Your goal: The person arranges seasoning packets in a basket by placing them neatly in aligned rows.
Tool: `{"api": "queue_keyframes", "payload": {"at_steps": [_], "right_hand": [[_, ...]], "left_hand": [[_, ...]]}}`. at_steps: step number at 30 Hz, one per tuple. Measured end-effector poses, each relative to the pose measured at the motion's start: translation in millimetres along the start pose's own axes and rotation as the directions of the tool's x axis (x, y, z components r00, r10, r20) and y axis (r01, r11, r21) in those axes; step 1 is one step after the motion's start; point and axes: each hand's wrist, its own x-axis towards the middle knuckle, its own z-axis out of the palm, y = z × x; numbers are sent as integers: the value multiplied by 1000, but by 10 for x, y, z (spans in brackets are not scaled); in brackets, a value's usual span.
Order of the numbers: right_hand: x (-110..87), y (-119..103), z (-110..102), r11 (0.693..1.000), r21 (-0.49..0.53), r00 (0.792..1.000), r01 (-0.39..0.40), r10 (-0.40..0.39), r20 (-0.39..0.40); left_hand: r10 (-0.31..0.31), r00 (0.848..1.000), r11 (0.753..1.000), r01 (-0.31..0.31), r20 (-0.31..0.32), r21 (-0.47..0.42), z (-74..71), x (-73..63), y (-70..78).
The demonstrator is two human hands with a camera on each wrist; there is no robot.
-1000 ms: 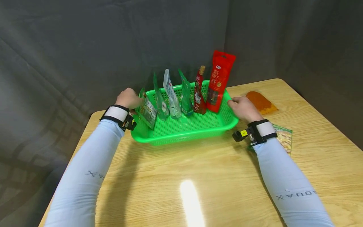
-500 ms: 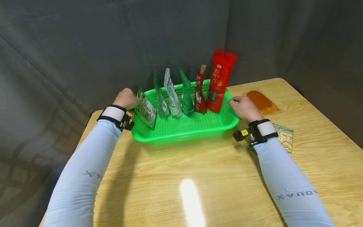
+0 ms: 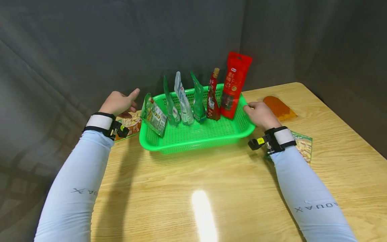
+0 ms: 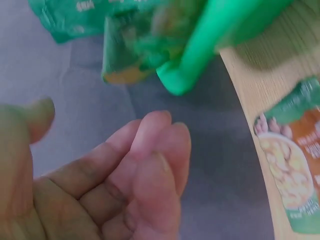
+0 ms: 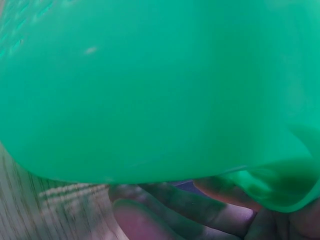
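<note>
A green plastic basket with mesh sides sits toward the back of the wooden table. My right hand grips its right end; in the right wrist view the fingers curl under the rim. Left of the basket, my left hand is held apart from it, fingers loosely bent and holding nothing. Nearest to that hand, a green packet leans on the basket's left end. Upright along the basket stand a green pouch, a white pouch, another green pouch, a red spouted pouch and a tall red bag.
A green and brown food packet lies on the table below my left hand. To the right lie a bag of orange-red powder and a green packet, partly covered by my right wrist. A dark curtain hangs behind the table.
My left hand has let go of the basket's left end and moved left, its thumb and fingers spreading. The packet beneath it has come into view. My right hand has stayed on the rim.
</note>
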Motion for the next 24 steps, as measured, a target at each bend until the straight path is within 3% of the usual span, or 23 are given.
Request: {"api": "queue_keyframes", "payload": {"at_steps": [5,8,13,19,24], "right_hand": [[-2,4,-4,1000,0,1000,-5,5,-6],[0,3,-5,1000,-3,1000,-5,5,-8],[-2,-6,-8,1000,-1,1000,-4,4,-15],[-7,-4,-10,1000,-3,1000,-4,4,-10],[-8,-8,-6,1000,4,1000,-5,5,-1]], "left_hand": [[-23,999,1000,23,-32,-4,-82,1,-257],[-70,997,998,69,-36,-6,-77,15,-453],[-174,985,985,174,16,6,-26,58,-780],[-280,957,939,256,78,232,79,117,-1131],[-341,938,884,298,60,360,184,208,-1326]]}}
